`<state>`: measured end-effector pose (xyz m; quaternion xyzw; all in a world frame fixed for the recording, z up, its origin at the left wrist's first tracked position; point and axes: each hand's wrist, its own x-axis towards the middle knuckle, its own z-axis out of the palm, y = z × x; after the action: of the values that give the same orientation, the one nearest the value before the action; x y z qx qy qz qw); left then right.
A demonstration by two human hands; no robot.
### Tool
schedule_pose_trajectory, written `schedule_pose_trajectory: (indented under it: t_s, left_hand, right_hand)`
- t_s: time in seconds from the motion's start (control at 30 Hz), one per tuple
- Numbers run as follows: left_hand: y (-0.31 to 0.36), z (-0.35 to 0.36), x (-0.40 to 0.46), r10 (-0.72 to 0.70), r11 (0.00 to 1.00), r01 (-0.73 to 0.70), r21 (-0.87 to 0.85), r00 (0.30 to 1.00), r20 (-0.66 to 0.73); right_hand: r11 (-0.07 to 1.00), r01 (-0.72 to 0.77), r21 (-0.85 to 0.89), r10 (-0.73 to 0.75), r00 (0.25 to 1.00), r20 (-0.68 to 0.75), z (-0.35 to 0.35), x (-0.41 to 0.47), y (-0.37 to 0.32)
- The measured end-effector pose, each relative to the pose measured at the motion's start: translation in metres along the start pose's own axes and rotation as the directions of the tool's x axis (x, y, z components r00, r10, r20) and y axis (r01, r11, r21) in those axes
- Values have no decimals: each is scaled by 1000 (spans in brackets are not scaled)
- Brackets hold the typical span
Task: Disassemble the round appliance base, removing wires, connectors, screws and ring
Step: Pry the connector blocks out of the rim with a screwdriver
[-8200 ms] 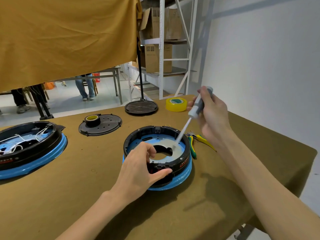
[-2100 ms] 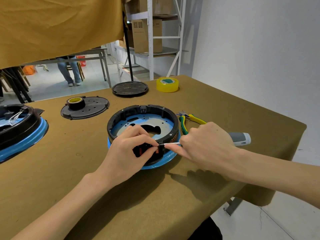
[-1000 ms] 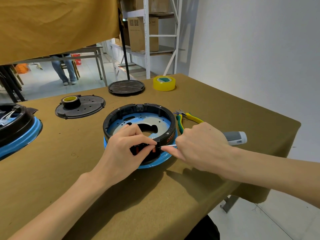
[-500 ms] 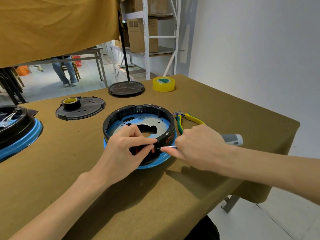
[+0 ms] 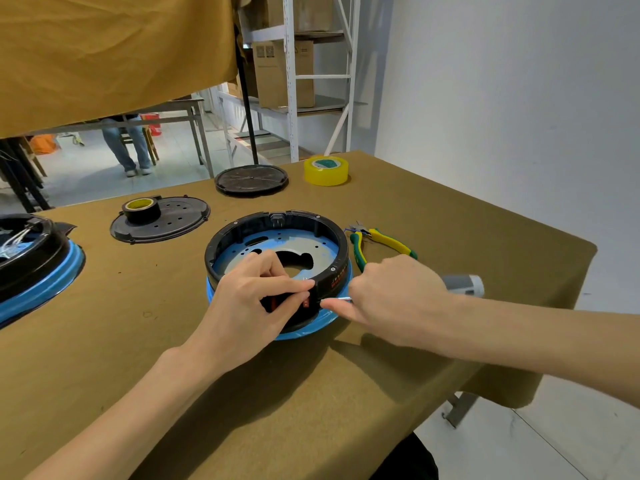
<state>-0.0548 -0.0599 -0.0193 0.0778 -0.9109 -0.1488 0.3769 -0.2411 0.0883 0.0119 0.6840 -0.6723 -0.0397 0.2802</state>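
Black-and-blue, the round appliance base [image 5: 277, 251] sits mid-tabletop [image 5: 433, 209], its near wall pinched by the left hand [image 5: 252, 306], while the right hand [image 5: 391, 299] clamps its grip on a screwdriver [image 5: 462, 285] lying level, its shaft pointing leftward into that wall beside the left fingertips.

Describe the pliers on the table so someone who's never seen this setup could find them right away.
Start at the round appliance base with the blue lower rim, mid-table. The pliers lie flat on the brown table cover just to its right, beyond the right hand. Their yellow-and-green handles are unique among the tools.
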Motion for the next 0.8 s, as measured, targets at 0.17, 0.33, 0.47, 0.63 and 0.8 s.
schedule_pose_trajectory:
  t_s: [0.17,0.33,0.47,0.63,0.8]
  left_hand:
    - [1,-1,-1,0,1000,0,-8,1000,1]
    - [2,0,0,-1,1000,1,-2,1000,-13]
    - [1,-1,0,-9,1000,9,-14,1000,-11]
    - [-2,-2,0,-4,1000,4,-22,1000,-11]
    - [-1,0,0,-7,1000,7,-7,1000,-26]
  right_hand:
    - [1000,22,4,-22,1000,-3,-6,4,2]
    - [972,215,-94,-212,976,47,1,15,23]
    - [969,238,-63,-237,971,24,6,17,26]
    - [992,-20,124,23,1000,-21,12,-3,2]
    - [993,114,-4,-114,991,-64,16,8,18]
